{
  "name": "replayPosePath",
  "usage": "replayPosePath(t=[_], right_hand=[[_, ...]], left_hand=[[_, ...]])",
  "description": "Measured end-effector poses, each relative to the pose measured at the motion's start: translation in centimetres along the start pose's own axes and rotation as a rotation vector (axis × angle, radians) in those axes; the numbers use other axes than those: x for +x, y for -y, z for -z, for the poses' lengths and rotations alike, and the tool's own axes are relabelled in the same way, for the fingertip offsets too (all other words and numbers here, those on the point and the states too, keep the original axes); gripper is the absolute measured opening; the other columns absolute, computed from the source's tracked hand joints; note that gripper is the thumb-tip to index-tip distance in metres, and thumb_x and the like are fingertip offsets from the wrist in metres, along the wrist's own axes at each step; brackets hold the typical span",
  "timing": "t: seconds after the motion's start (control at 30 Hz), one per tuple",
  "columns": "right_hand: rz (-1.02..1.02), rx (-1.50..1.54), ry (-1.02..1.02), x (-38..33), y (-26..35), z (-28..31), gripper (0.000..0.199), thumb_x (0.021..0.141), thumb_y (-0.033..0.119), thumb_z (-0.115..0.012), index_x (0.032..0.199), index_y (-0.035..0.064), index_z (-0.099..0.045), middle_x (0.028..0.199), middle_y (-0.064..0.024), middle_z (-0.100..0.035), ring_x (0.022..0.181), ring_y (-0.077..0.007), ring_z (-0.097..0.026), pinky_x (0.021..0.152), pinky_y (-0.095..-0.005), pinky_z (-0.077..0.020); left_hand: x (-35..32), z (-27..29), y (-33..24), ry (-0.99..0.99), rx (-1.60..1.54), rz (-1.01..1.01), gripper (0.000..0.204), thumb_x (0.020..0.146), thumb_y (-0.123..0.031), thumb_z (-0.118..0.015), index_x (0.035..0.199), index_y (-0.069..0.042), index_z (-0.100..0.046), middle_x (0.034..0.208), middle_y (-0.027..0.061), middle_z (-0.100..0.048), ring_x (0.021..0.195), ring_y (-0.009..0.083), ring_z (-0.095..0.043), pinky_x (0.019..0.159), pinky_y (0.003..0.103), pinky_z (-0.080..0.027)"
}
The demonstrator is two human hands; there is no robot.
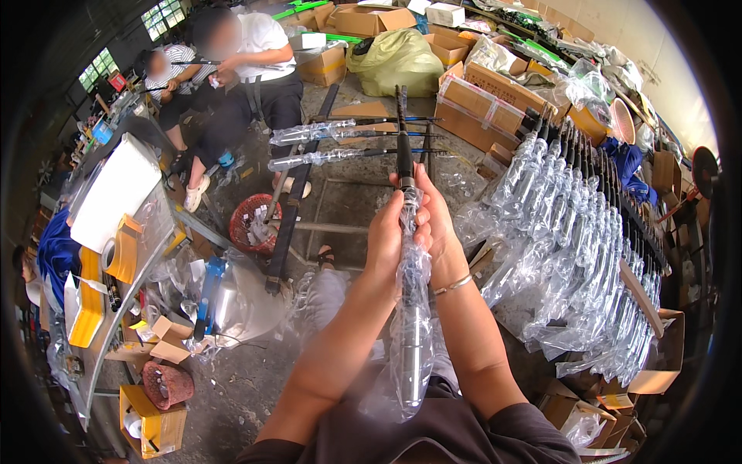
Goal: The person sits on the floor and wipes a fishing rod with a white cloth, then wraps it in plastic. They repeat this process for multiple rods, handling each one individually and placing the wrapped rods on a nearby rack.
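Both my hands are closed around a fishing rod (404, 151) that points away from me. Clear plastic wrap (413, 340) covers its lower handle, which reaches back toward my lap. My left hand (384, 236) grips the wrapped part from the left side. Opposite it, my right hand (437, 213) holds the rod just below the bare black section, a bracelet on that wrist. Beyond my hands, wrapped rods (313, 158) lie across a dark metal rack (290, 213).
Many plastic-wrapped rods (572, 209) lean in a row at right. A red basket (255, 220) stands on the floor at left, near a cluttered table (147, 263). Two people (259, 46) sit at the far left. Cardboard boxes (479, 108) and a yellow-green sack (396, 58) fill the back.
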State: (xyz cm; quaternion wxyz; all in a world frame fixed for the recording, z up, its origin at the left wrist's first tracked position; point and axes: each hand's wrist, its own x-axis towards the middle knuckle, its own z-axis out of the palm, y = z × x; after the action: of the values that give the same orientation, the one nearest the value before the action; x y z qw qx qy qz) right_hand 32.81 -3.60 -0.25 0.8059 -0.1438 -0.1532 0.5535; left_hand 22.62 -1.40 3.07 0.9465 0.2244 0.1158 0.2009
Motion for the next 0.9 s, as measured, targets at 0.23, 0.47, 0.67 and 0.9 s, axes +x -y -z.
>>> replayPosePath(t=[0.23, 0.47, 0.67, 0.9], right_hand=[[-0.072, -0.005, -0.08, 1.1, 1.6, -1.0, 0.033, 0.093, 0.035, -0.055, 0.109, 0.0062, -0.054, 0.092, -0.0063, -0.065, 0.037, -0.0056, -0.046, 0.032, -0.02, -0.0407], [-0.049, 0.044, -0.053, 1.2, 1.3, -0.3, 0.031, 0.093, 0.033, -0.056, 0.11, 0.0064, -0.054, 0.091, -0.0057, -0.065, 0.036, -0.0031, -0.041, 0.033, -0.0175, -0.0393], [-0.039, -0.031, -0.062, 1.5, 1.4, 0.4, 0.034, 0.094, 0.036, -0.054, 0.111, 0.0063, -0.054, 0.091, -0.0058, -0.065, 0.036, -0.0036, -0.041, 0.033, -0.0177, -0.039], [-0.05, -0.073, 0.012, 3.9, 3.4, 0.7, 0.046, 0.097, 0.043, -0.041, 0.109, 0.0017, -0.056, 0.101, -0.0102, -0.065, 0.063, -0.0115, -0.059, 0.053, -0.0236, -0.0521]], left_hand=[[-0.8, 0.0, 0.3, 0.004, 0.036, 0.0, 0.043, 0.099, -0.037, -0.037, 0.107, 0.001, -0.052, 0.07, 0.0004, -0.05, 0.043, 0.0094, -0.04, 0.04, 0.025, -0.034], [-1.0, 0.1, 0.4, 0.023, 0.117, -0.047, 0.041, 0.1, -0.037, -0.037, 0.106, 0.001, -0.052, 0.069, 0.0004, -0.05, 0.042, 0.0085, -0.04, 0.039, 0.023, -0.033], [-1.4, -0.8, 0.2, -0.049, 0.17, -0.058, 0.038, 0.099, -0.035, -0.04, 0.103, 0.001, -0.052, 0.068, 0.0011, -0.05, 0.04, 0.0082, -0.039, 0.039, 0.023, -0.033], [-2.2, -1.7, 0.3, -0.034, 0.164, -0.05, 0.038, 0.1, -0.034, -0.039, 0.105, 0.002, -0.05, 0.067, 0.0009, -0.047, 0.041, 0.0079, -0.038, 0.039, 0.023, -0.032]])
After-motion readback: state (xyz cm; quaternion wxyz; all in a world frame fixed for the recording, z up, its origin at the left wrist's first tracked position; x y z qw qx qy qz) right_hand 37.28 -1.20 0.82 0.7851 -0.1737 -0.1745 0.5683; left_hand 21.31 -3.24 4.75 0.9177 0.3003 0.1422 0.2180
